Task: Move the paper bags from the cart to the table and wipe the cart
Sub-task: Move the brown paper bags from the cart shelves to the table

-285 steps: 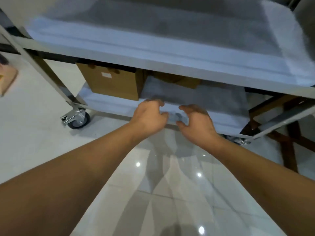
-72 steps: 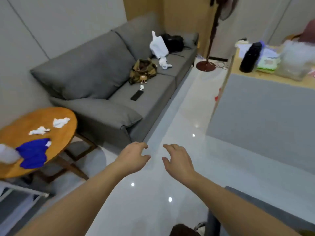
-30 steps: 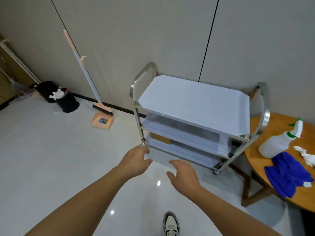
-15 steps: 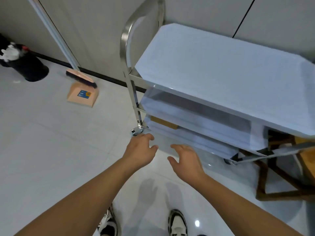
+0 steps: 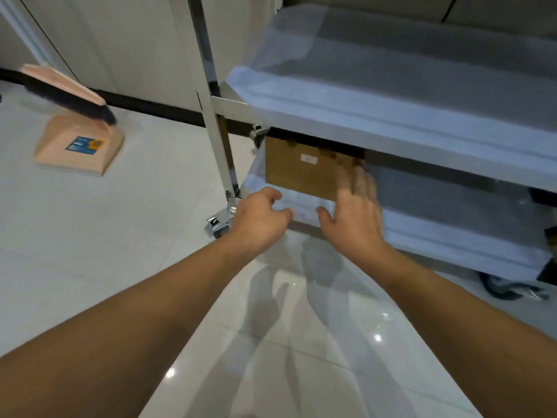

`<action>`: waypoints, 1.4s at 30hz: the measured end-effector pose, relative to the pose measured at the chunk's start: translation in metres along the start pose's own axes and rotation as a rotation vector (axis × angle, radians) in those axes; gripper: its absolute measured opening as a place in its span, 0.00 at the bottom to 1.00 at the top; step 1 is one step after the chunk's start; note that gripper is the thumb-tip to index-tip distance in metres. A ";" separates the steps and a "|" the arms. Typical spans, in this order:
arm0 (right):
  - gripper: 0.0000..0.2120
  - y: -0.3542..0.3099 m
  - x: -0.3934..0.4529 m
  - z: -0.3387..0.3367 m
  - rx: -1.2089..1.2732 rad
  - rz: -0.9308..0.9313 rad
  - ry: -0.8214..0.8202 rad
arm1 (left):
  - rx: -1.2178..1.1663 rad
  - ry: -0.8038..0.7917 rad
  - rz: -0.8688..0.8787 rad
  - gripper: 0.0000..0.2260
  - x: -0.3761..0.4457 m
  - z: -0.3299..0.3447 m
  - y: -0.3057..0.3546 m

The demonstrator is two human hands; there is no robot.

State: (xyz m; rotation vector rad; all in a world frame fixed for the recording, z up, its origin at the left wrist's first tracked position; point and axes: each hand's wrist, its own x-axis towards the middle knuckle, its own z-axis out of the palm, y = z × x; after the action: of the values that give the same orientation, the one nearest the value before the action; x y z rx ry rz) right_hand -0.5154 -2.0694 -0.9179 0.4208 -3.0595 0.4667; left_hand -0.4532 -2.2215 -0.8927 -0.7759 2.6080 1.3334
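Observation:
A brown paper bag [image 5: 297, 168] with a small white label stands on the bottom shelf of the steel cart [image 5: 422, 233], at its left end. The cart's shelves are covered in pale blue film. My right hand [image 5: 354, 212] reaches toward the bag's right edge with its fingers spread; it is blurred and holds nothing. My left hand [image 5: 259, 220] hovers by the shelf's front left corner, fingers loosely curled and empty.
The cart's steel upright post [image 5: 215, 128] and a front caster [image 5: 215, 226] stand just left of my left hand. A pink dustpan [image 5: 80, 144] and brush [image 5: 64, 89] lie on the white tiled floor at the left. The middle shelf [image 5: 407, 86] overhangs the bag.
The view has dropped low and close to the cart's bottom shelf. Both hands have moved forward to the shelf's left end, the right one reaching the bag.

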 end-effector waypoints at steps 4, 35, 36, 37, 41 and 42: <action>0.41 -0.005 0.034 0.015 -0.054 -0.037 0.087 | -0.080 -0.003 -0.033 0.24 0.016 0.012 -0.015; 0.23 -0.033 0.020 0.043 -0.093 -0.094 -0.246 | -0.487 0.297 -0.265 0.14 0.060 0.014 -0.036; 0.20 -0.034 0.020 0.047 -0.100 -0.089 -0.253 | -0.504 0.287 -0.280 0.15 0.059 0.014 -0.038; 0.17 -0.036 0.019 0.050 -0.107 -0.075 -0.255 | -0.522 0.278 -0.298 0.15 0.058 0.014 -0.041; 0.10 -0.033 0.008 0.055 -0.120 -0.025 -0.259 | -0.542 0.261 -0.328 0.15 0.054 0.015 -0.045; 0.10 -0.032 0.002 0.052 -0.130 -0.036 -0.250 | -0.554 0.256 -0.328 0.15 0.050 0.014 -0.045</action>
State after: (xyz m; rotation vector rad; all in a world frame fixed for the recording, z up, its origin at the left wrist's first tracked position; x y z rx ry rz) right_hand -0.5078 -2.1147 -0.9584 0.5678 -3.2892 0.2273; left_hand -0.4763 -2.2513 -0.9497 -1.4611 2.1309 1.9712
